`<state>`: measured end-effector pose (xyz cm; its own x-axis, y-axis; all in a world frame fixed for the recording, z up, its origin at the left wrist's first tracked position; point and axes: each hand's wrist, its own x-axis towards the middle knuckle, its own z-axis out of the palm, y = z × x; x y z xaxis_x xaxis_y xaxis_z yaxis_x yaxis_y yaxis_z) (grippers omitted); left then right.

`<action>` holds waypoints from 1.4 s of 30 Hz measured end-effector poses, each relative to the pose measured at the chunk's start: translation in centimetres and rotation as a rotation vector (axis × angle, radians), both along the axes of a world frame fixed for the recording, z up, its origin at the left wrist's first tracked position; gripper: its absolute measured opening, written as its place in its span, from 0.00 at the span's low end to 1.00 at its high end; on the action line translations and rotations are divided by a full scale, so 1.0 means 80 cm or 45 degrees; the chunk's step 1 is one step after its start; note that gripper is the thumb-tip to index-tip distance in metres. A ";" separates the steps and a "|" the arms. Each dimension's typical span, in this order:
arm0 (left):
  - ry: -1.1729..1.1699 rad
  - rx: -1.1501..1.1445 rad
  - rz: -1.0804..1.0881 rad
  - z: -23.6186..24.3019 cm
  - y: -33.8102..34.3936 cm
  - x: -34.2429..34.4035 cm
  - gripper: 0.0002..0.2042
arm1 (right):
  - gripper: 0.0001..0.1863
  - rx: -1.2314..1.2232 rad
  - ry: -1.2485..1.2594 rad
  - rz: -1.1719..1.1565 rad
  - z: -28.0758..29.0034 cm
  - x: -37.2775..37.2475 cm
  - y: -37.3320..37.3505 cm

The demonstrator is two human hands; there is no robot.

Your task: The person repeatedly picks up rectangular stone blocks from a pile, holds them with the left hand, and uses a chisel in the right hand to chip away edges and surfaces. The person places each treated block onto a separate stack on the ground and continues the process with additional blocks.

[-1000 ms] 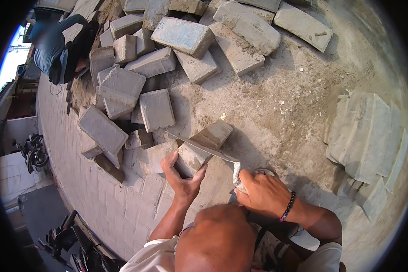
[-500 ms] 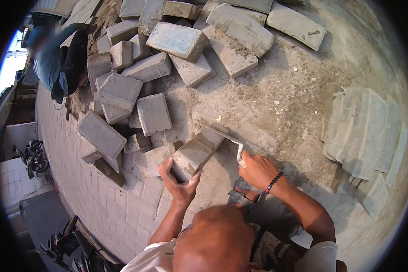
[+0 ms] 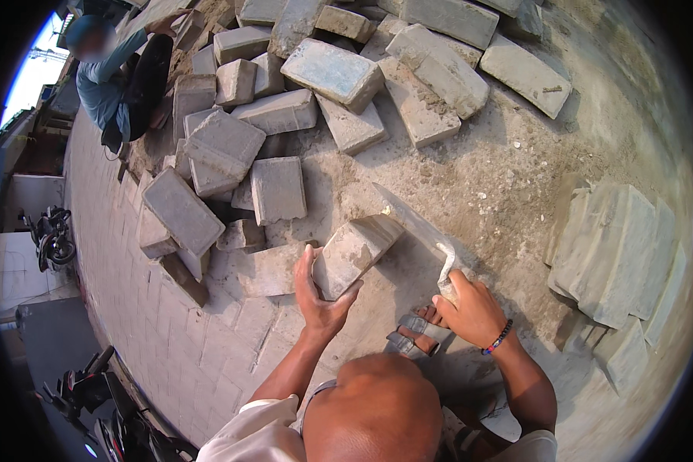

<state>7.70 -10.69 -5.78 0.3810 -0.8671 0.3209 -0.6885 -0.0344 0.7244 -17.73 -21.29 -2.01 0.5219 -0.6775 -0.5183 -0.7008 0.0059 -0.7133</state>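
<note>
My left hand (image 3: 323, 302) is closed around the near end of a grey paving block (image 3: 348, 258), thumb and fingers on opposite sides. The block is held tilted, its far end pointing up and to the right, with dirt patches on its faces. In my right hand (image 3: 473, 309) is the pale handle of a trowel (image 3: 413, 219). Its thin blade stretches toward the upper left, close beside the block's far end; whether they touch I cannot tell. Another block (image 3: 273, 269) lies on the ground just left of my left hand.
A heap of loose paving blocks (image 3: 331, 73) spreads across the far side and left. Stacked grey slabs (image 3: 608, 246) stand at the right. A co-worker (image 3: 112, 85) crouches at the far left. Motorcycles (image 3: 54, 239) are parked on the left. My sandalled foot (image 3: 420, 333) is close by.
The trowel has swung off the block's far end to its right side, and my right hand has moved right and nearer. The block is turned slightly in my left hand. The whole view has shifted.
</note>
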 end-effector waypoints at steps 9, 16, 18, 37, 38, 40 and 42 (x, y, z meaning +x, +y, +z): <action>0.501 0.063 0.223 -0.024 -0.065 -0.040 0.43 | 0.17 -0.505 -0.072 0.067 0.076 -0.007 0.012; 0.459 0.062 0.173 -0.025 -0.086 -0.048 0.39 | 0.15 -0.596 0.297 0.290 0.063 0.008 -0.007; 0.393 -0.024 0.185 -0.023 -0.100 -0.060 0.40 | 0.15 -0.659 0.345 0.121 0.044 -0.007 -0.052; 0.524 0.130 0.135 -0.037 -0.101 -0.051 0.41 | 0.12 -0.643 0.311 0.547 0.103 0.022 -0.014; 0.599 0.203 0.119 -0.037 -0.097 -0.050 0.41 | 0.12 -0.698 0.354 0.468 0.093 0.021 -0.022; 0.506 0.118 0.135 -0.032 -0.102 -0.055 0.42 | 0.13 -0.807 0.443 0.311 0.065 0.013 -0.057; 0.416 0.067 0.122 -0.028 -0.103 -0.059 0.43 | 0.13 -0.743 0.500 0.278 0.062 -0.004 -0.090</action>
